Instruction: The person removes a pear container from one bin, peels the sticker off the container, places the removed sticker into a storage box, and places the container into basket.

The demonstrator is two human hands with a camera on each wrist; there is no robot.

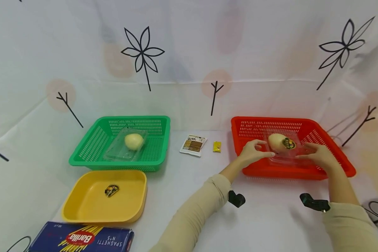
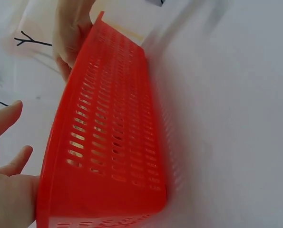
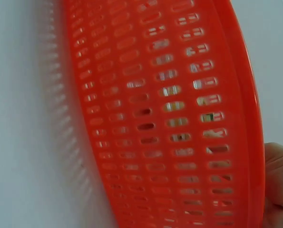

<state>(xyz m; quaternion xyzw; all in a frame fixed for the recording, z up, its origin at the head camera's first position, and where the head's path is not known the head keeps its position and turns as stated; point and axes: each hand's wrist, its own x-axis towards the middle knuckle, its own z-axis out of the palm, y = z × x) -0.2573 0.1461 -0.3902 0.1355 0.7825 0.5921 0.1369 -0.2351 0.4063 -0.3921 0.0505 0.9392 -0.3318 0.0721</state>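
Observation:
In the head view, a clear plastic container lies in a red perforated basket. A pale yellow rounded item sits in it, with a black-and-yellow label at its right. My left hand is at the container's left side, thumb and fingers spread apart. On the opposite side is my right hand, its fingers reaching to the container's edge. Whether either hand presses the plastic cannot be told. Both wrist views mostly show the basket's perforated wall, which hides the container and part of the hands.
Left stands a green basket, with another clear container and pale rounded item. Nearer are a yellow tray bearing a black-and-yellow label, and a blue spaghetti box. Between the baskets lie sachets and a small yellow packet.

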